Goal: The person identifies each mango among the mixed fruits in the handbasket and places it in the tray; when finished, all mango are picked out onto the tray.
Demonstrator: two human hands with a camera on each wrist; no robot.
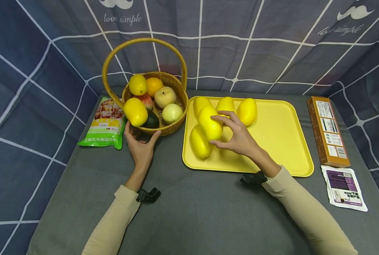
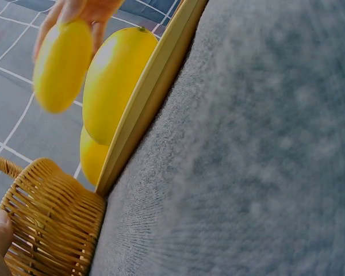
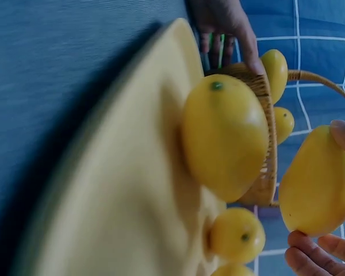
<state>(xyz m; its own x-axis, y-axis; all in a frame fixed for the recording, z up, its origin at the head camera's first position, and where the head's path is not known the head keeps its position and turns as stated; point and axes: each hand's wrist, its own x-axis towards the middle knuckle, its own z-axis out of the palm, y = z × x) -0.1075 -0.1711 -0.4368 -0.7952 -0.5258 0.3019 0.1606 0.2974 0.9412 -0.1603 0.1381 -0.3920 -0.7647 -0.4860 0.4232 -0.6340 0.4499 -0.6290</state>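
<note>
A yellow mango (image 1: 211,124) is pinched between the thumb and fingers of my right hand (image 1: 238,136), raised over the left part of the yellow tray (image 1: 278,138). Below and behind it, several more mangoes (image 1: 247,111) lie on that tray; one mango (image 3: 224,138) looms large in the right wrist view. My left hand (image 1: 140,147) holds the near side of the wicker basket (image 1: 173,126), thumb and fingers spread along its wall. Inside the basket are a mango (image 1: 136,112) at the front left, a lemon (image 1: 138,84), an orange (image 1: 154,86) and other fruit.
A green and yellow food bag (image 1: 104,124) lies left of the basket. At the right are a brown box (image 1: 327,131) and a white and purple packet (image 1: 343,187). The basket's tall handle (image 1: 144,40) arches up before the checked cloth backdrop.
</note>
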